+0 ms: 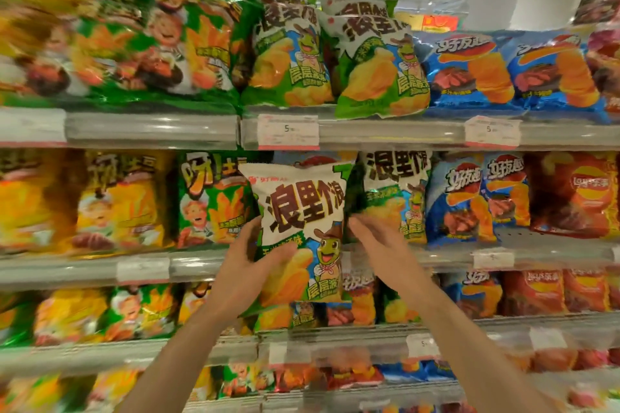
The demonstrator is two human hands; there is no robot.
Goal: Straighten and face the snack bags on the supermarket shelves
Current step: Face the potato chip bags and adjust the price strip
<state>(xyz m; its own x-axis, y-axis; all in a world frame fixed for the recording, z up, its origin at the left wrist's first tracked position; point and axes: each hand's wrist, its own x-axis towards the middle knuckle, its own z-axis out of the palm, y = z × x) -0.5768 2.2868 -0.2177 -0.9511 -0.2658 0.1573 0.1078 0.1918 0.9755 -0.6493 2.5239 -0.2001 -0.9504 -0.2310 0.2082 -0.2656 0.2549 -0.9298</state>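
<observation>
A glossy, puffed white-and-green crinkle-edged foil snack bag (302, 231) is held upright in front of the second shelf's clear plastic rail (151, 266), its long axis vertical and its printed face turned outward. It is gripped at its lower left side by the left hand (246, 266), thumb across the front. The right hand (377, 240) is laid with straight fingers at the bag's right edge, beside a matching shelved bag (396, 198).

Left hand (250, 265) covers the lower left corner of the white-and-green snack bag (302, 228) it grips. That bag hides a red-topped bag behind it. Right hand (379, 245), just right of the grip, masks its own fingertips' contact. Far left, yellow bags (33, 43) smear into blur.
</observation>
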